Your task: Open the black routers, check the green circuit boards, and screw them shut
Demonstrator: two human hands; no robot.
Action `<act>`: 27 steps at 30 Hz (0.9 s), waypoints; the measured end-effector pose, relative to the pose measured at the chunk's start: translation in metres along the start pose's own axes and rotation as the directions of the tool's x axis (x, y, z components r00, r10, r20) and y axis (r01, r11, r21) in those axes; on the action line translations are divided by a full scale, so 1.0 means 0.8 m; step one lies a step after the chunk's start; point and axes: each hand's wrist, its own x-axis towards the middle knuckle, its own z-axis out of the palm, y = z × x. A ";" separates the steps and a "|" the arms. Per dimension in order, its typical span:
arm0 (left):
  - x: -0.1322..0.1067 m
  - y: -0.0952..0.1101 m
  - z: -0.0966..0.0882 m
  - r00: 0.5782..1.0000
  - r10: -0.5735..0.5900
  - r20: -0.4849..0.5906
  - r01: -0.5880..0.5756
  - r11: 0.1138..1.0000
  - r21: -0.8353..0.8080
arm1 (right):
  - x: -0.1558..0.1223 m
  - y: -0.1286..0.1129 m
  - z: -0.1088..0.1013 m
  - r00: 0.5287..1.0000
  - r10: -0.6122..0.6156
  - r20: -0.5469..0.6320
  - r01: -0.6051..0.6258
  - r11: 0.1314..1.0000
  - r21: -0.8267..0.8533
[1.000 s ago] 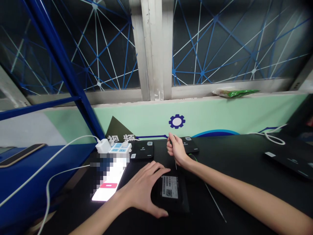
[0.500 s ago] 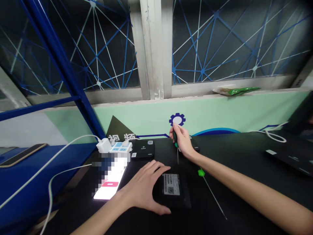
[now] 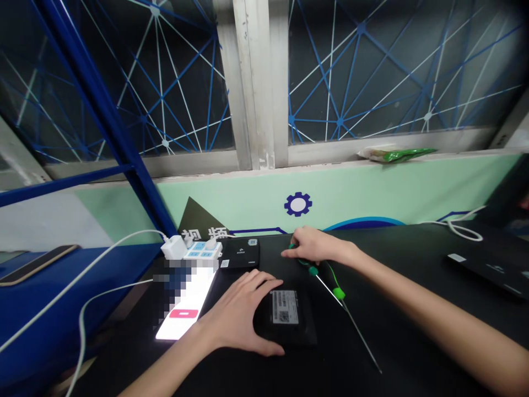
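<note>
My left hand (image 3: pixel 242 314) lies flat with spread fingers on the left part of a black flat device (image 3: pixel 289 320) that has a white label with a code on it. My right hand (image 3: pixel 312 245) is lowered to the black table (image 3: pixel 413 259) behind that device, fingers curled round the handle of a green screwdriver (image 3: pixel 312 268) whose shaft runs toward me. A second green-handled screwdriver (image 3: pixel 347 309) with a long thin shaft lies on the table to the right of the device.
A lit phone (image 3: pixel 185 309) lies left of my hand, a white power strip (image 3: pixel 198 251) with plugs and white cables behind it. Another black device (image 3: pixel 242 253) sits at the back; more flat black units (image 3: pixel 487 267) at the right. A phone (image 3: pixel 33 262) rests on the blue shelf.
My right hand, which held the green screwdriver upright above the table, has come down and laid it nearly flat on the table. My left hand has stayed on the device.
</note>
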 end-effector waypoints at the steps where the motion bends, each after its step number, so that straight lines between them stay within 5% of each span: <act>1: 0.000 0.000 -0.001 1.000 0.010 -0.007 -0.010 1.000 -0.003 | 0.000 0.002 0.003 1.000 0.021 0.012 -0.021 0.999 0.025; 8: 0.002 0.003 -0.009 0.999 0.027 -0.022 -0.029 0.998 -0.061 | 0.007 0.019 0.017 0.994 0.058 0.091 -0.071 0.987 0.141; 15: 0.008 -0.006 -0.004 0.940 -0.246 -0.237 0.180 0.946 -0.271 | 0.000 0.017 0.026 0.988 0.062 0.141 -0.065 0.998 0.012; 18: 0.010 -0.014 -0.003 0.924 -0.345 -0.166 0.260 0.884 -0.389 | -0.002 0.014 0.026 0.992 0.054 0.114 -0.049 0.998 -0.049; 27: 0.009 -0.023 0.000 0.923 -0.385 0.018 0.346 0.807 -0.478 | -0.027 -0.026 0.022 0.996 -0.066 -0.052 0.050 0.963 -0.265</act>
